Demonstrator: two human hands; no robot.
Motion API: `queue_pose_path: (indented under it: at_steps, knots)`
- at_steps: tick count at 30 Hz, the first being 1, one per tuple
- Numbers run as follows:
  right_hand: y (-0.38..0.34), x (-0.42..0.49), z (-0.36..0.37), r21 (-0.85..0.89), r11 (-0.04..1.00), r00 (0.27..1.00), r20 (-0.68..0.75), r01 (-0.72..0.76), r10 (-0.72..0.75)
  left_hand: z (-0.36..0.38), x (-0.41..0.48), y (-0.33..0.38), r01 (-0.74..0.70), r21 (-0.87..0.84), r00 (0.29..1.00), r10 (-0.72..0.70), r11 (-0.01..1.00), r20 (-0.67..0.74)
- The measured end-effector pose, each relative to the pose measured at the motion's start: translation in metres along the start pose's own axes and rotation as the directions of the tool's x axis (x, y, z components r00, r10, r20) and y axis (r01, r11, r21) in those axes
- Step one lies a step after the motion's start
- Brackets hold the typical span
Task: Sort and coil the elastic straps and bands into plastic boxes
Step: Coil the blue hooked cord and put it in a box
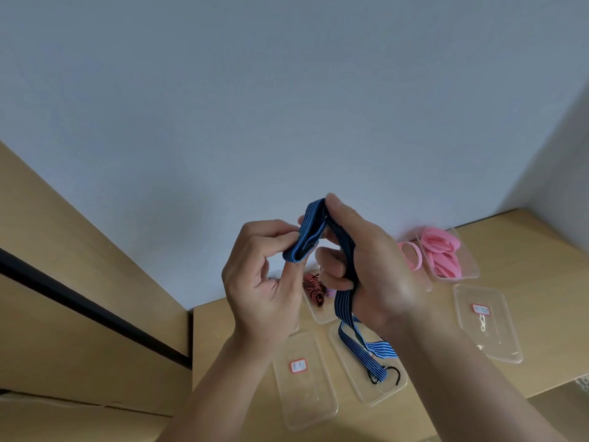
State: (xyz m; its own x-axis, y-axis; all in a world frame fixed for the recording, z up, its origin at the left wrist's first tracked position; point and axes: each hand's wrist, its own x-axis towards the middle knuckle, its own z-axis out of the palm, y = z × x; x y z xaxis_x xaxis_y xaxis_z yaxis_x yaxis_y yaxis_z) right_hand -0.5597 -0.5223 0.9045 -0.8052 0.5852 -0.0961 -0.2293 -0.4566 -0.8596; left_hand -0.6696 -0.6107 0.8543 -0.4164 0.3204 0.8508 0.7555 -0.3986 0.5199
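A blue striped elastic strap [306, 237] is held up above the table between both hands. My left hand [264, 282] pinches its folded end between thumb and fingers. My right hand [366, 266] has its fingers curled round the strap, which runs down through the palm. The strap's tail [376, 349] hangs into a clear plastic box [385, 397], where its black hook [387, 376] lies. A red and black strap [314, 288] sits coiled in another clear box behind my hands. Pink bands [441, 250] fill a clear box at the far right.
A clear lid or box with a red-edged label [306, 381] lies near the table's front left. Another labelled clear box [486, 323] lies at the right. One pink band [411, 255] lies beside the pink box. A wooden cabinet [79, 298] stands to the left, a wall behind.
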Motion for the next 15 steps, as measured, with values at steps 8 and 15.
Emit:
queue_pose_path:
  at_steps: [8, 15]
  knots:
    - [-0.001, 0.002, 0.002, -0.041, 0.99, 0.99, -0.022, 0.138, -0.139, 0.005, -0.005, 0.013, 0.174, -0.046, 0.985, -0.174, 0.984, -0.009]
    - [-0.004, 0.001, 0.001, -0.289, 0.935, 0.963, -0.109, 0.205, -0.245, 0.001, 0.007, 0.016, 0.107, 0.152, 0.994, -0.109, 0.983, 0.003]
